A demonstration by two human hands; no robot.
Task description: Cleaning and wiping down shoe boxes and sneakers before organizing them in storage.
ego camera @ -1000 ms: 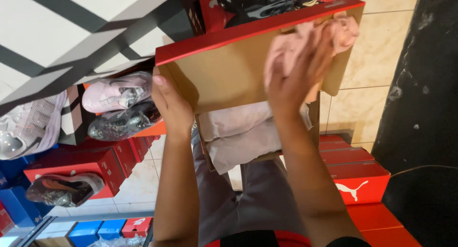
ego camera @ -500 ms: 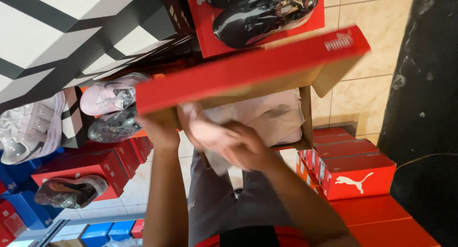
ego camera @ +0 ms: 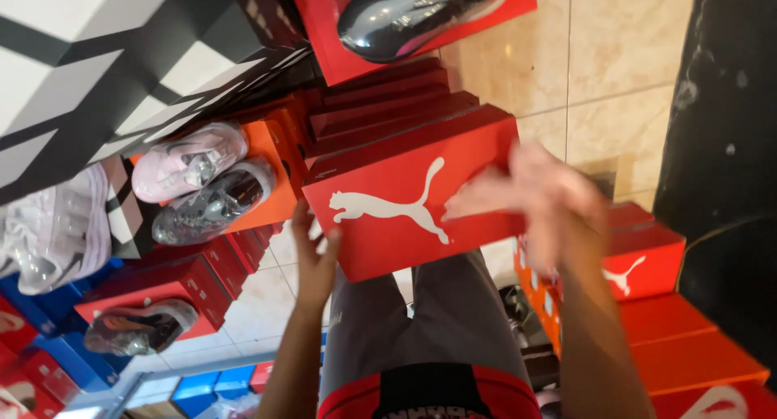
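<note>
A closed red cardboard shoebox point(ego camera: 413, 196) with a white leaping-animal mark on its lid is being held in front of the person's body, above grey shorts point(ego camera: 421, 322), with both bare hands on it. The left hand point(ego camera: 314, 253) is gripping the box's lower left corner, its fingers point(ego camera: 301, 225) curling up against the lid's edge and closing on the cardboard. The right hand point(ego camera: 538, 196) is lying across the box's right end, blurred by motion; its fingers point(ego camera: 477, 199) are spreading apart over the lid, and whether they are actually clamping the box cannot be told.

Behind the box, a stack of matching red shoeboxes point(ego camera: 380, 103) is rising toward the top of the view, where a dark glossy football boot point(ego camera: 413, 10) is resting on a red lid. To the left, a pale pink boot point(ego camera: 188, 160) and a silver-grey boot point(ego camera: 212, 202) are sitting side by side on an orange box point(ego camera: 275, 172). Further left, a white boot point(ego camera: 57, 225) is showing beside a black-and-white panelled display block point(ego camera: 97, 63). Lower left, another dark grey boot point(ego camera: 139, 328) is lying on a red box point(ego camera: 174, 283), with blue boxes point(ego camera: 214, 383) below it. At right, more red boxes point(ego camera: 647, 265) are piling up on the beige tiled floor point(ego camera: 615, 71), beside a black mat point(ego camera: 720, 128).
</note>
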